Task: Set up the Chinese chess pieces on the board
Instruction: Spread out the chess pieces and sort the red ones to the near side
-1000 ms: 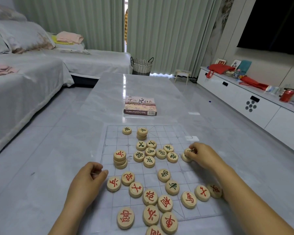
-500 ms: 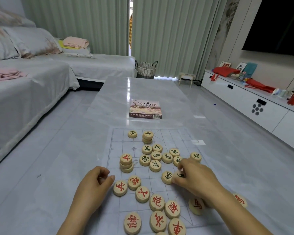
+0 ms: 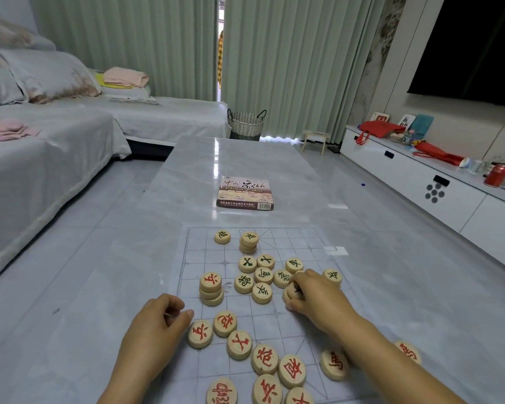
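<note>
right hand pinches a dark-marked piece above the board | left hand curled at the board's edge, cannot tell if it holds anything | green pieces just left of right hand | red pieces between the hands and nearer | red stack just beyond left hand | box well beyond both

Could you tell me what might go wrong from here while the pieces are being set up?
The three-high red stack sits skewed near the left hand; a bump may topple it. The right hand pinches a dark-marked piece among crowded neighbours, so lifting could knock them. The right forearm passes over a red piece near the edge of the board; pulling back may drag it off.
</note>
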{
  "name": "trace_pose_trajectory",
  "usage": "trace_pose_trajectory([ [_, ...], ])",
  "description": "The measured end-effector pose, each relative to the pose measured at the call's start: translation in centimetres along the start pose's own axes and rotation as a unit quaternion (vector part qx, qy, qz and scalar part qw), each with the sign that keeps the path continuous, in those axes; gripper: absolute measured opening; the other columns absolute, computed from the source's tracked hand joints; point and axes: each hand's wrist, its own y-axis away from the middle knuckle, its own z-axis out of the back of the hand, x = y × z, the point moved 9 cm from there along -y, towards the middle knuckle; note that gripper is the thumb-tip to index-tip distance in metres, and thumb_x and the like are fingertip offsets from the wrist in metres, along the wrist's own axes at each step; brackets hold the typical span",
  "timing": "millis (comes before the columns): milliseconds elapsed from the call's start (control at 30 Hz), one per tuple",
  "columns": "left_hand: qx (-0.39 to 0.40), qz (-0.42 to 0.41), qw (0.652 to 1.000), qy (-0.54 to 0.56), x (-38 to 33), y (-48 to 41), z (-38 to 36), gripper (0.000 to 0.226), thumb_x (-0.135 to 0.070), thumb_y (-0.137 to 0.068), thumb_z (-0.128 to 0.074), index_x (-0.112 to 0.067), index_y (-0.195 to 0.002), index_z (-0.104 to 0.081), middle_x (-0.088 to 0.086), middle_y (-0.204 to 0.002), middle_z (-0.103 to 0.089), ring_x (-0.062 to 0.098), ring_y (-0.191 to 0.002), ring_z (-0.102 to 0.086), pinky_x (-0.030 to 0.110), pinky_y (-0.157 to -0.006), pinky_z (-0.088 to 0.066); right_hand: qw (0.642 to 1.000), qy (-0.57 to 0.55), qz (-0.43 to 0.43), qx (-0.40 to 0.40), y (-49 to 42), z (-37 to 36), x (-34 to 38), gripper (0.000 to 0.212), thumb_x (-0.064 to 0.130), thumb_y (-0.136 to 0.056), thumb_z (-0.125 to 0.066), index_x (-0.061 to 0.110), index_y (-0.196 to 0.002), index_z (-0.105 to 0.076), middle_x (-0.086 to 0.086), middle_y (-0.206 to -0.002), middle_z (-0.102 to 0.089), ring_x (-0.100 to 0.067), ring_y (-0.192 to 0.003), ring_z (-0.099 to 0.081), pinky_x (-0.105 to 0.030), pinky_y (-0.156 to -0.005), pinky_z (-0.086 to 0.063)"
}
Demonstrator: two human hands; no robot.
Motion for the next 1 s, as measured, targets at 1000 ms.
trace_pose_trajectory([
  [1000,0.033,-0.014,0.998,-0.057,-0.7,0.2,-0.3,0.017,-0.032,-0.084,-0.061,-0.024,-0.098,-0.053,0.000,-0.103,-0.055,0.014,-0.090,-0.053,0.030,-0.079,-0.048,0.997,0.066,0.035,0.017,-5.9,-2.4,3.3,0.051,0.050,-0.089,-0.046,0.037,-0.137,-0.034,-0.008,-0.131,-0.033,-0.032,-0.110,-0.052,-0.039,-0.087,-0.048],
])
